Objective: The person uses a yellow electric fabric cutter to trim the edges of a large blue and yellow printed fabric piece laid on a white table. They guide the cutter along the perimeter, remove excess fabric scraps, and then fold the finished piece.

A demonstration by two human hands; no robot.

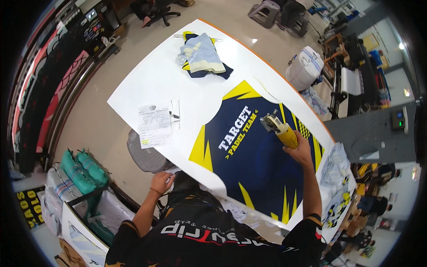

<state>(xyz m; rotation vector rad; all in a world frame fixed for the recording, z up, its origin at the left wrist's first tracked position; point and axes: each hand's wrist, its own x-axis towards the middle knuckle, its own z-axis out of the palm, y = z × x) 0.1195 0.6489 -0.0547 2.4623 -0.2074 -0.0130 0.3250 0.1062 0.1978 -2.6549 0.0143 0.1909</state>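
My right hand (300,149) grips a yellow handheld electric fabric cutter (288,137) by its body. Its metal head (270,121) is over the right side of a printed shirt panel (262,167); I cannot tell whether it touches the cloth. The panel is navy with yellow spikes and white and yellow lettering, spread on the white table. At the table's near left edge, my left hand (161,182) is held low beside my body with curled fingers. What those fingers hold, if anything, is hidden.
A printed order sheet (155,126) lies on the white table (142,75), left of the panel. Folded cloth pieces (202,55) are heaped at the far end. A grey stool (147,153) stands by the left edge; fabric scraps (336,167) hang at the right.
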